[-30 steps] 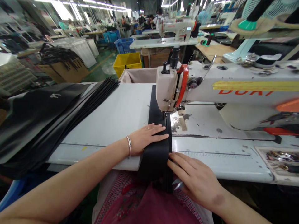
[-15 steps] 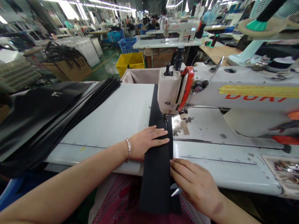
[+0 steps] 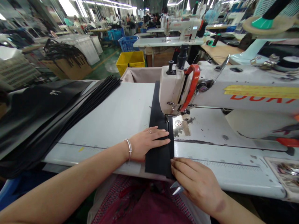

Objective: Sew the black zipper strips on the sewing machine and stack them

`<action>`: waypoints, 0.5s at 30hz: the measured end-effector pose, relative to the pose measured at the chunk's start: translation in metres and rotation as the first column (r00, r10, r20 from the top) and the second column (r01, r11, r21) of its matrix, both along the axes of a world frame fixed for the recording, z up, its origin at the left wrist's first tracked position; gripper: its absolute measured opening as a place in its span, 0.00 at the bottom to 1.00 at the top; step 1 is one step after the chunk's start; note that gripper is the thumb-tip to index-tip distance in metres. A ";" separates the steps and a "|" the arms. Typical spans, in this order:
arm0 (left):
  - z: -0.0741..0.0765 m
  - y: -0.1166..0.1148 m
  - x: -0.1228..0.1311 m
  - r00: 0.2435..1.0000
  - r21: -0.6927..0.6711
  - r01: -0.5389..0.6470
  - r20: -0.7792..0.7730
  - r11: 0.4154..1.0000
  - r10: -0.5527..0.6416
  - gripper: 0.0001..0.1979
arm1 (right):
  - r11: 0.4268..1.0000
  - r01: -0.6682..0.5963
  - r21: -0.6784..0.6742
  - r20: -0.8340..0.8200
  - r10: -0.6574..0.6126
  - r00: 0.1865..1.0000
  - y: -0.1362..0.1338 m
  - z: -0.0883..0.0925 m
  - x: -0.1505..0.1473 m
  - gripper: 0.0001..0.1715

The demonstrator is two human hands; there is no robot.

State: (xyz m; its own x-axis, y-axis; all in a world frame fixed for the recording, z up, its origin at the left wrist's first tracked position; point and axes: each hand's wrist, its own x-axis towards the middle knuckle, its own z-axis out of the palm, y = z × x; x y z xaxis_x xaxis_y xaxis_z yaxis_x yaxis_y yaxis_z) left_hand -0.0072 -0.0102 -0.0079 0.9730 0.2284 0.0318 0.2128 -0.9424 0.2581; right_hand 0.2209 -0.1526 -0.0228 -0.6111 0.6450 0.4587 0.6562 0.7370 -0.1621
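A long black strip (image 3: 158, 160), leather-like, lies on the white sewing table and runs under the presser foot (image 3: 167, 119) of the sewing machine (image 3: 173, 93). My left hand (image 3: 149, 143) rests flat on it just in front of the foot, fingers stretched out and apart. At the strip's right edge, close to its near end, the curled fingers of my right hand (image 3: 198, 182) press against the material. Pointed metal blades of small scissors, likely thread snips (image 3: 177, 189), stick out below that palm; their handle is hidden in the hand.
Stacked black panels (image 3: 39, 105) cover the table's left side. A beige fabric bin (image 3: 144, 74) and a yellow crate (image 3: 130, 60) stand beyond the far edge. On the right is a tray of metal parts (image 3: 286, 171). A ruler scale (image 3: 224, 162) runs along the front.
The strip has fed away from me under the foot; its near end, which hung over my lap, now lies at the table's front edge. Both hands keep nearly the same place.
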 end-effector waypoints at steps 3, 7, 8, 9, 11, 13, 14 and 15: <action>-0.001 0.001 0.000 1.000 -0.002 0.005 -0.007 1.000 -0.005 0.49 | 1.000 0.013 -0.016 -0.004 -0.013 1.000 0.002 -0.001 -0.001 0.14; 0.002 -0.001 0.001 1.000 -0.019 0.004 -0.014 1.000 -0.004 0.50 | 0.998 0.033 -0.048 -0.008 -0.033 0.999 0.006 -0.003 -0.001 0.13; 0.002 -0.002 0.001 1.000 -0.017 -0.004 0.004 1.000 0.004 0.47 | 0.998 0.038 -0.056 -0.010 -0.039 0.999 0.007 -0.003 0.000 0.14; 0.003 -0.003 0.002 1.000 -0.010 -0.011 0.028 1.000 0.011 0.43 | 0.997 0.043 -0.066 -0.012 -0.044 0.999 0.009 -0.003 0.000 0.14; 0.002 -0.005 0.003 0.997 0.017 -0.023 0.072 1.000 0.022 0.34 | 0.995 0.058 -0.082 -0.025 -0.060 0.998 0.011 -0.003 0.000 0.14; 0.001 -0.006 0.003 0.996 0.054 -0.027 0.088 0.998 0.022 0.29 | 0.993 0.072 -0.095 -0.036 -0.076 0.996 0.015 -0.003 0.001 0.13; 0.000 -0.007 0.004 0.996 0.072 -0.030 0.089 0.997 0.023 0.28 | 0.992 0.082 -0.101 -0.039 -0.086 0.995 0.016 -0.003 0.001 0.12; -0.001 -0.007 0.004 0.995 0.089 -0.035 0.091 0.995 0.027 0.26 | 0.989 0.095 -0.110 -0.037 -0.099 0.994 0.018 -0.003 0.002 0.12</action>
